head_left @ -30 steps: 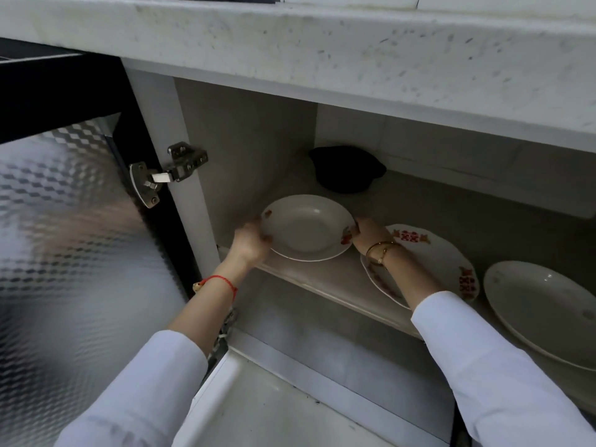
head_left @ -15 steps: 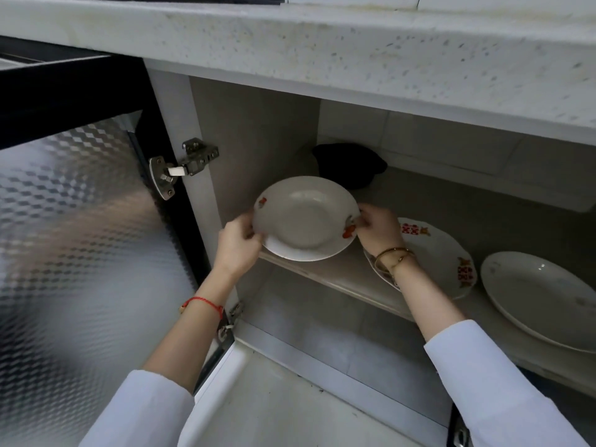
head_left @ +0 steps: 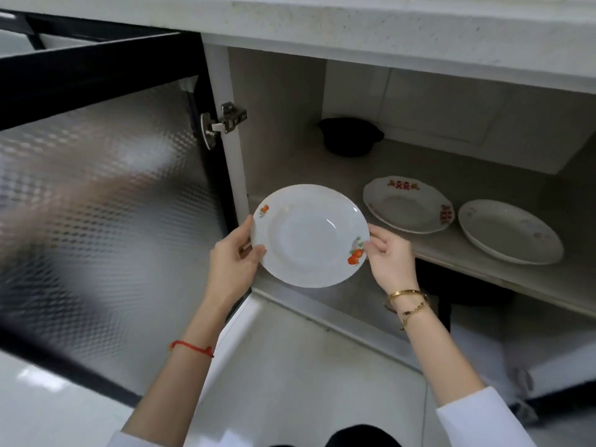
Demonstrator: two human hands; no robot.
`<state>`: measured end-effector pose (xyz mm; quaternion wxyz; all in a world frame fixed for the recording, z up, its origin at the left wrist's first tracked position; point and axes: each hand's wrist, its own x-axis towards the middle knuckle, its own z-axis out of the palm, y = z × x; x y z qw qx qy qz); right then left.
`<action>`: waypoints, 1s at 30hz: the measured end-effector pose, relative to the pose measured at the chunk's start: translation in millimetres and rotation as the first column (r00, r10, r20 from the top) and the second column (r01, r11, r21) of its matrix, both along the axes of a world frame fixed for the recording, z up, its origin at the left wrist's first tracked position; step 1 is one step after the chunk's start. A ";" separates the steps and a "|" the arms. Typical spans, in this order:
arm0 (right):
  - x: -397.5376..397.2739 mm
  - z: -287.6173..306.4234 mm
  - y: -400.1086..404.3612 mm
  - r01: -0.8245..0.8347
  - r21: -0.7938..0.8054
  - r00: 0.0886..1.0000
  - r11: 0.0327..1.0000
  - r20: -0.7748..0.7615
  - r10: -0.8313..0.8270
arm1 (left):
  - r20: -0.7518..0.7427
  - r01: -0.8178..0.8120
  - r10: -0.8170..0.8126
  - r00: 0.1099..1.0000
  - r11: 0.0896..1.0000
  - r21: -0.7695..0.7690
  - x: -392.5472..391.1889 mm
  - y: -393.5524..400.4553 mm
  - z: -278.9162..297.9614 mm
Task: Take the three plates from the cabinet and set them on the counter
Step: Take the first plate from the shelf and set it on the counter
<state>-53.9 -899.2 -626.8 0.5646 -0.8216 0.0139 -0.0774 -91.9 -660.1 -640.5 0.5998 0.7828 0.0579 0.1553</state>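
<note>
Left hand (head_left: pixel 233 259) at 9 o'clock and right hand (head_left: pixel 388 258) at 3 o'clock grasp the fruit-print plate (head_left: pixel 309 235) by its rim, in front of the cabinet shelf (head_left: pixel 451 250).

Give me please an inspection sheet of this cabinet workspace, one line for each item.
Surface: pale cabinet shelf; counter edge above.
Job's things: fruit-print plate held in front of the shelf; red-pattern plate and plain plate lie on the shelf, apart.
Clutter: black pot at the shelf's back.
Grippers: left hand and right hand grip opposite rims.
Cables: nothing seen.
Surroundings: cabinet door open at left; hinge showing.
</note>
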 end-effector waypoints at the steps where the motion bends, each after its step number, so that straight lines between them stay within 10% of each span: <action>1: -13.7 -1.0 -0.9 0.005 -0.012 1.000 1.000 -0.003 -0.005 | 0.002 0.003 -0.003 1.000 1.000 -0.003 -13.2 -1.6 -1.4; 21: -134.5 -21.2 -23.9 -0.023 0.002 0.998 1.000 -0.054 0.023 | -0.107 -0.026 0.009 0.994 0.986 -0.165 -143.3 -17.9 -20.1; 30: -130.9 55.9 -5.7 -0.076 0.052 0.991 0.996 -0.108 0.081 | -0.222 -0.193 0.150 0.963 0.963 -0.186 -156.2 -14.7 69.4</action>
